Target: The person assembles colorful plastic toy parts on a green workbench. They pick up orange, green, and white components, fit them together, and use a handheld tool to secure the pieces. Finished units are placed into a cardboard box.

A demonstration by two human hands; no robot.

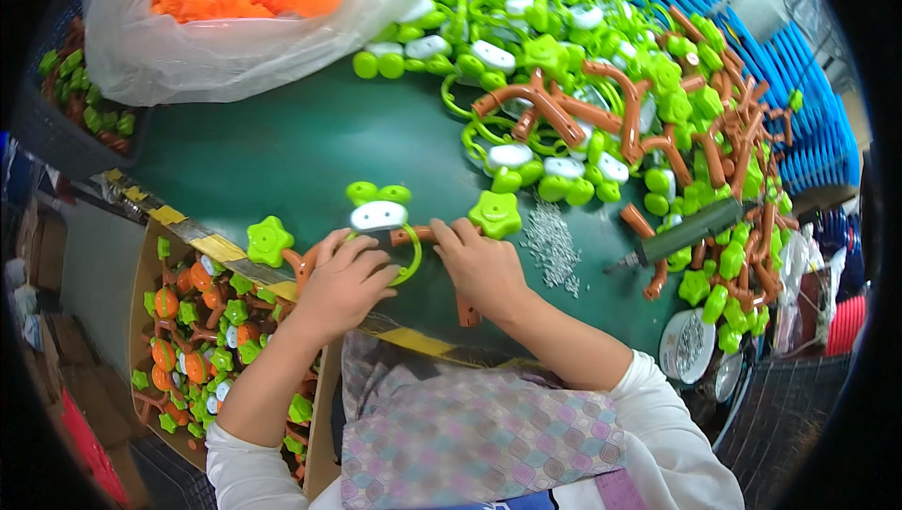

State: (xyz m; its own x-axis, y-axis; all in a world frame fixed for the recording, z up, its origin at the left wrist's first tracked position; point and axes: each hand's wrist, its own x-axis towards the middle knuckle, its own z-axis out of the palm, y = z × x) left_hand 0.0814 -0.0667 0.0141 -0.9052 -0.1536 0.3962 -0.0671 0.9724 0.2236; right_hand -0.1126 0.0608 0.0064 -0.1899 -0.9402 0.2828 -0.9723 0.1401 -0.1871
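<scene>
Near the bench's front edge, my left hand (349, 286) is closed round a brown plastic branch (305, 264) that has a green star-shaped flower (270, 240) at its outer end. A second brown branch (412, 235) is gripped by my right hand (479, 264); a green star flower (495, 215) sticks out beyond its fingers, and a brown stub (467, 311) shows below. Between both hands lies a light green ring (413, 261) with a white oval piece (379, 216) and two green round pads (363, 192) on top. My left fingers cover part of the ring.
Ring pieces (493, 56), brown branches (536, 104) and green flowers heap up at the far right. Loose screws (552, 245), a dark green power screwdriver (691, 231) and a screw tub (688, 345) sit rightward. A bag (188, 68) holds orange shells; a carton (143, 322) holds assembled toys.
</scene>
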